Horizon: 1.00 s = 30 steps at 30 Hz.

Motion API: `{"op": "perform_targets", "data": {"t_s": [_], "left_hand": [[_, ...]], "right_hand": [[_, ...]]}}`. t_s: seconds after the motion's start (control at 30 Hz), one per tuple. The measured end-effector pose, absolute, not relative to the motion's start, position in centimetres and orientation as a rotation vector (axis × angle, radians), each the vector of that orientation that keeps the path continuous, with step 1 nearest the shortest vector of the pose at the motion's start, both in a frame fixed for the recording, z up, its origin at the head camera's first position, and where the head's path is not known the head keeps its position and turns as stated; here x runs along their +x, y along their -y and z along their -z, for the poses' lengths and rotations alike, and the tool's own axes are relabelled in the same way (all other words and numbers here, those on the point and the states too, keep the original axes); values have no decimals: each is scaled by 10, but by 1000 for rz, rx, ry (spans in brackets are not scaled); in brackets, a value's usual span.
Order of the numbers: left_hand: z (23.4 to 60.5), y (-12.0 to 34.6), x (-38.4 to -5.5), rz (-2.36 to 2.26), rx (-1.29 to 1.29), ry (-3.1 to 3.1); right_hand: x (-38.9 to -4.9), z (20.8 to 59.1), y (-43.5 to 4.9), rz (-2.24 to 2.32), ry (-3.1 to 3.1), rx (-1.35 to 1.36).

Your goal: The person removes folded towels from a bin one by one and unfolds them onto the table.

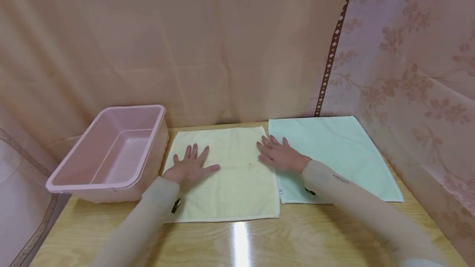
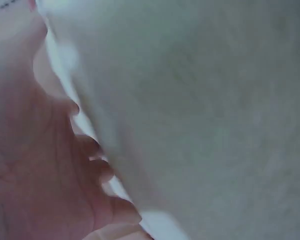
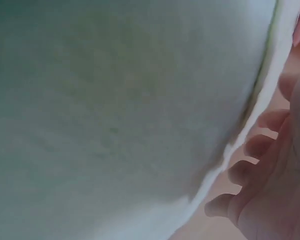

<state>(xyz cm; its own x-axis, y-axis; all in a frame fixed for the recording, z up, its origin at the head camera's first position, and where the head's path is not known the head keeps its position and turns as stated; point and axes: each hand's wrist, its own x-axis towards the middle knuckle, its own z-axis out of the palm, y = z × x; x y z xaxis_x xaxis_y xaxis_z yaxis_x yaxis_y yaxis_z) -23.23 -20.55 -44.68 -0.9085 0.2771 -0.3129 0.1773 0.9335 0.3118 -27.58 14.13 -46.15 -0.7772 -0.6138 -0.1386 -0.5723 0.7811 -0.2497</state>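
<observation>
A pale yellow towel (image 1: 237, 195) lies spread flat, with a faint small spot near its middle. My left hand (image 1: 190, 169) rests on its left part, fingers and thumb spread wide. Across the border between this towel and a mint green towel (image 1: 330, 143) lies my right hand (image 1: 279, 155), its fingertips over the yellow one's right edge and its fingers extended. In the left wrist view, the palm (image 2: 35, 165) shows beside pale cloth (image 2: 205, 115). The right wrist view has blurred cloth (image 3: 115, 115) next to the fingers (image 3: 260, 146).
A pink plastic basin (image 1: 156, 158) stands at the left on the wooden table (image 1: 297, 238), beside the yellow towel. Beige curtain (image 1: 193, 52) hangs behind the table, and flowered fabric (image 1: 419, 73) covers the right side. Light glares off the table's front.
</observation>
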Motion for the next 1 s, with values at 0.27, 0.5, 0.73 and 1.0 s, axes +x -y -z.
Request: {"op": "perform_targets", "data": {"t_s": [0.27, 0.5, 0.73, 1.0], "left_hand": [[451, 207, -251, -338, 278, -2717], [451, 207, -263, -354, 250, -2681], [456, 203, -265, -339, 225, -2694], [454, 202, -267, -319, 190, -2698]], "right_hand": [[-296, 461, -143, 303, -2720, -736], [-301, 457, -142, 305, -2673, -654], [-305, 449, -143, 309, -2583, -604], [-311, 439, -130, 256, -2559, -493]]}}
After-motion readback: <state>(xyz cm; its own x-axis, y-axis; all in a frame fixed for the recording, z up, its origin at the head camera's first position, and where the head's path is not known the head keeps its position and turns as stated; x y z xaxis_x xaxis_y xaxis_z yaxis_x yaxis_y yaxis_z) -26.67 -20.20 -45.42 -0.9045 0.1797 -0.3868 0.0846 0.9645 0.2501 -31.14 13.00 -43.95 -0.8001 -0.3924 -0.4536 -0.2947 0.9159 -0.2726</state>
